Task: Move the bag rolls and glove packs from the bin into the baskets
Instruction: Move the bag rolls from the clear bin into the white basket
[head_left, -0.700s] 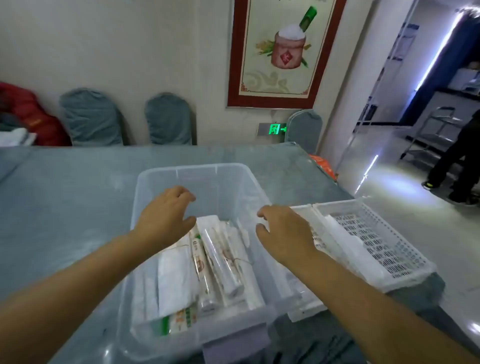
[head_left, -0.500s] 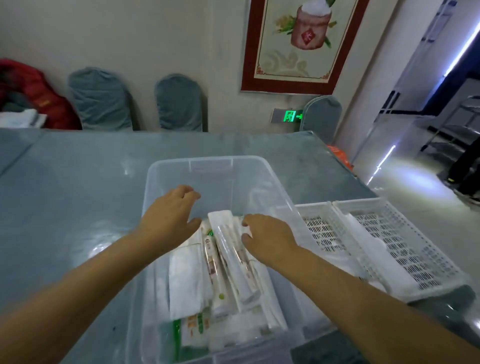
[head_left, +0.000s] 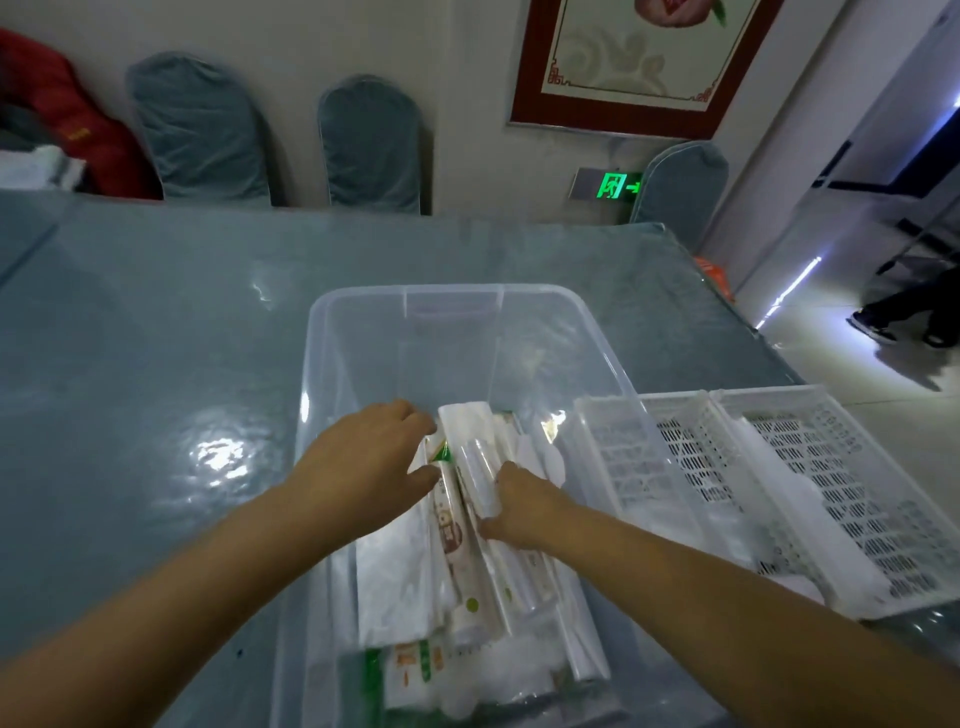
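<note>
A clear plastic bin (head_left: 332, 364) stands on the table in front of me. Its near half holds several bag rolls (head_left: 470, 587) and flat white glove packs (head_left: 395, 577). My left hand (head_left: 369, 457) is down in the bin, with thumb and fingers pinched around the far end of a printed bag roll (head_left: 449, 525). Just right of it, my right hand (head_left: 524, 504) closes on a clear-wrapped bag roll (head_left: 480, 467). Two white slotted baskets (head_left: 670, 457) (head_left: 883, 509) sit side by side to the right of the bin.
The grey-blue table (head_left: 156, 389) stretches to the left and behind the bin. Covered chairs (head_left: 374, 140) line the far wall. White packs (head_left: 779, 483) lie in the right basket. Someone's feet (head_left: 904, 332) show on the floor at far right.
Both hands have dropped from above the bin's rim down into it and closed onto the rolls. The camera has tilted down and moved closer.
</note>
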